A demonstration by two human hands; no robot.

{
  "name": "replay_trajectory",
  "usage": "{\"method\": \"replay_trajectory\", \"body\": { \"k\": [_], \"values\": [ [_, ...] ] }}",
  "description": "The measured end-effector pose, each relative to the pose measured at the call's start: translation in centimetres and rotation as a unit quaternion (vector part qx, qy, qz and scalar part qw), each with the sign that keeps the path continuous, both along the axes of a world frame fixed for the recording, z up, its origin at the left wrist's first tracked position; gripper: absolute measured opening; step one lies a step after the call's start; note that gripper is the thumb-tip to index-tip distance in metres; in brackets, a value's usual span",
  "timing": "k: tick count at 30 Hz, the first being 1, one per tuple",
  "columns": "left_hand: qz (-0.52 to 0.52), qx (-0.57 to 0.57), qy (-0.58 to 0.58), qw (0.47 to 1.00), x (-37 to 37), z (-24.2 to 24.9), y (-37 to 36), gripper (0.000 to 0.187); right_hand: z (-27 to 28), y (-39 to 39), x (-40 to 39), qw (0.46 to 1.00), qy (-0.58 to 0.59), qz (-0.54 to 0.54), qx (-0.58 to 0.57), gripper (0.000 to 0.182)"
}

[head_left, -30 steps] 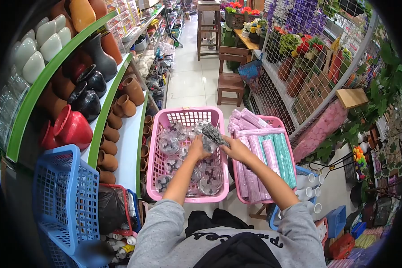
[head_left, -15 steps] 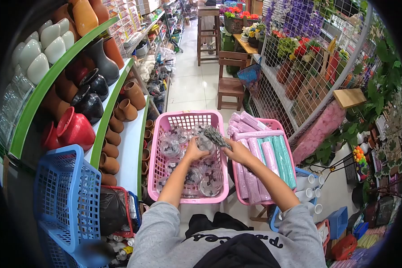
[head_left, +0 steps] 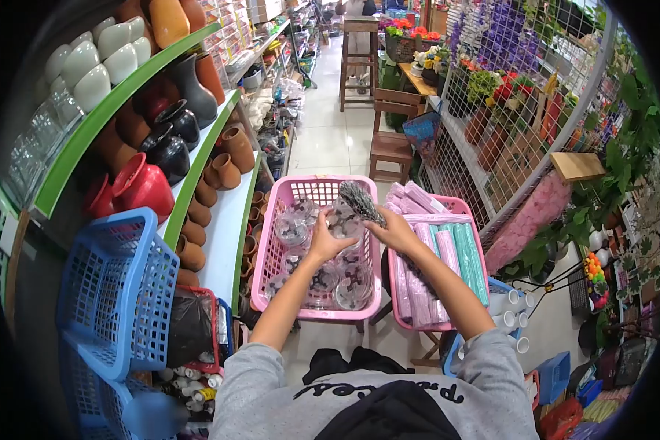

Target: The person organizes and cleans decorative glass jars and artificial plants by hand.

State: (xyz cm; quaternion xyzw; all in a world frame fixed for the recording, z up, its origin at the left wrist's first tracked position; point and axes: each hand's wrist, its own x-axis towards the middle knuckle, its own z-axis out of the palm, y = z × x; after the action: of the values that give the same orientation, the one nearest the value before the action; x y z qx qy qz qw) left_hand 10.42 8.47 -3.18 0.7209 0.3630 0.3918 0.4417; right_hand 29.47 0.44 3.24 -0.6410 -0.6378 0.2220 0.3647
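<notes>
My right hand is closed round a grey-green bristly bundle, a brush or dried sprig. The bundle slants up and left over the pink basket. My left hand is over the same basket, its thumb and fingers curved apart, with nothing visibly gripped between them. Beneath my hands the basket holds several clear round containers with dark patterns. A second pink basket stands just to the right, holding pink wrapped packs and green wrapped packs.
Shelves of pots and stacked blue baskets stand on the left. A wooden chair and a tall stool are ahead beside a tiled aisle. A wire rack with flowers lines the right. A person is far ahead.
The view has shifted slightly. My left hand has opened wider and turned over the containers. The bundle in my right hand now points more upward.
</notes>
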Motion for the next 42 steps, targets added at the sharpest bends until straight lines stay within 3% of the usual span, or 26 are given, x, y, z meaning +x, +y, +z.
{"method": "replay_trajectory", "body": {
  "k": [2,4,5,6,8,10,11,12,13,14,16,17,21,22,23,24,26,30,32,36,38,40,42],
  "values": [
    [0.013,0.024,0.001,1.0,-0.5,3.1,-1.9,0.095,3.0,-0.5,-1.0,1.0,0.009,0.017,-0.016,0.064],
    [0.052,0.127,0.017,0.99,-1.0,4.8,-2.8,0.096,4.4,-0.3,-2.0,1.0,0.0,-0.006,0.028,0.06],
    [0.061,0.113,0.028,0.991,-1.2,5.7,-3.4,0.096,6.1,-0.6,-2.2,0.994,0.091,0.027,-0.045,0.054],
    [0.067,0.114,0.029,0.991,-1.3,6.6,-4.2,0.096,4.7,0.6,-1.8,0.983,0.166,0.074,-0.013,0.047],
    [0.137,0.117,-0.009,0.984,-1.1,7.8,-5.6,0.098,5.4,0.8,-2.3,0.974,0.205,0.1,0.004,0.039],
    [0.133,0.095,-0.035,0.986,-1.5,8.9,-6.5,0.096,6.4,0.6,-2.5,0.971,0.217,0.096,-0.028,0.037],
    [0.085,-0.081,-0.219,0.969,-1.8,9.5,-6.7,0.091,6.9,0.3,-2.6,0.968,0.228,0.087,-0.061,0.034],
    [0.031,-0.249,-0.391,0.885,-2.1,10.3,-6.9,0.087,7.9,-0.2,-2.8,0.972,0.218,0.077,-0.046,0.029],
    [-0.019,-0.312,-0.427,0.849,-3.3,9.9,-6.1,0.076,9.5,-0.9,-2.9,0.962,0.246,0.059,-0.102,0.028],
    [-0.016,-0.31,-0.428,0.849,-3.7,9.3,-5.8,0.076,10.9,-1.5,-2.9,0.948,0.273,0.041,-0.158,0.027],
    [-0.085,-0.447,-0.524,0.72,-4.4,10.1,-6.4,0.073,11.4,-1.9,-3.3,0.937,0.3,0.045,-0.171,0.025],
    [-0.153,-0.449,-0.502,0.723,-4.6,10.2,-6.8,0.072,11.4,-2.1,-3.8,0.944,0.285,0.059,-0.157,0.025],
    [-0.201,-0.445,-0.542,0.684,-3.4,10.2,-7.8,0.066,8.4,-1.1,-4.2,0.973,0.205,0.092,-0.058,0.033],
    [-0.201,-0.445,-0.542,0.684,-3.4,10.0,-8.1,0.066,7.9,-1.0,-4.2,0.976,0.195,0.097,-0.022,0.037],
    [-0.179,-0.43,-0.533,0.707,-3.3,9.8,-8.3,0.064,6.8,-0.6,-4.1,0.981,0.161,0.111,0.004,0.052],
    [-0.158,-0.414,-0.523,0.728,-3.2,9.5,-8.5,0.061,6.5,-0.7,-4.1,0.981,0.163,0.108,0.004,0.052],
    [-0.141,-0.404,-0.522,0.738,-3.3,8.2,-7.7,0.061,5.7,-1.2,-4.6,0.981,-0.087,0.036,0.167,0.064],
    [-0.128,-0.395,-0.521,0.746,-4.2,8.4,-7.6,0.058,8.5,-5.5,-7.8,0.963,-0.271,0.014,0.011,0.054],
    [-0.118,-0.412,-0.51,0.746,-3.9,9.1,-8.2,0.06,6.9,-5.3,-8.1,0.962,-0.272,0.017,0.037,0.054],
    [-0.052,-0.445,-0.535,0.716,-4.6,6.7,-6.1,0.057,5.0,-6.1,-8.2,0.968,-0.188,0.145,0.078,0.059],
    [-0.11,-0.421,-0.534,0.725,-5.8,6.5,-5.9,0.054,5.9,-7.8,-7.5,0.943,-0.224,0.239,0.05,0.059],
    [-0.112,-0.409,-0.516,0.744,-5.9,7.0,-6.4,0.055,7.3,-7.8,-6.8,0.941,-0.247,0.23,0.001,0.058],
    [-0.086,-0.447,-0.528,0.717,-5.2,7.4,-7.7,0.054,5.7,-6.3,-5.9,0.971,-0.203,0.114,0.047,0.06]
  ]
}}
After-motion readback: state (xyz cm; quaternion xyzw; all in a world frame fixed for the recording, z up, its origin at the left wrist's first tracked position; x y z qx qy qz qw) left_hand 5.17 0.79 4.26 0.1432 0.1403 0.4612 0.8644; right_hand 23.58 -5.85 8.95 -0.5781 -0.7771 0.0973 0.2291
